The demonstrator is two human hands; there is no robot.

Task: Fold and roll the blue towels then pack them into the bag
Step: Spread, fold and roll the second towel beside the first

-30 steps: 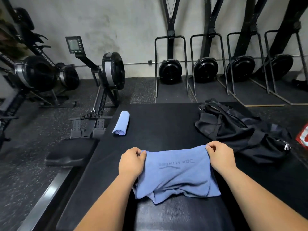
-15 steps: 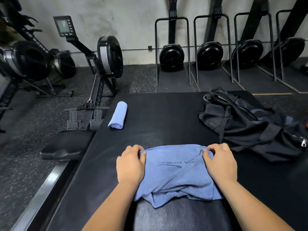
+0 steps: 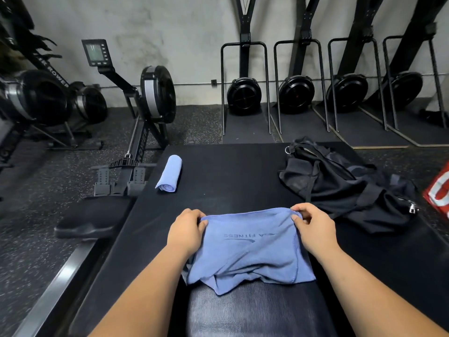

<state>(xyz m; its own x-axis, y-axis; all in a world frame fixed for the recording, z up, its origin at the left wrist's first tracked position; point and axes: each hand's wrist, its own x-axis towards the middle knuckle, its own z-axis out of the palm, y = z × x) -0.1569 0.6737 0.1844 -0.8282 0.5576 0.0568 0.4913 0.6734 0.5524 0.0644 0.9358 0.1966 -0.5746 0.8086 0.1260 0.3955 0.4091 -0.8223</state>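
A blue towel [image 3: 250,251] with dark lettering lies bunched on the black mat [image 3: 230,181] right in front of me. My left hand [image 3: 185,232] pinches its far left corner. At the far right corner, my right hand [image 3: 312,227] pinches the towel's edge. The near edge of the towel is crumpled and hangs onto a black padded surface [image 3: 250,312]. A second blue towel [image 3: 169,173], rolled into a cylinder, lies at the mat's left edge. The black bag [image 3: 340,186] lies slumped on the mat to the right, with a zip pull showing.
A rowing machine [image 3: 145,110] stands left of the mat, its seat [image 3: 92,218] and rail beside the mat's edge. More machines line the back wall [image 3: 296,93]. A red object [image 3: 439,190] sits at the right edge of view.
Both hands dropped to press the towel's far edge onto the mat, then pinched its corners again. The towel lies a little flatter.
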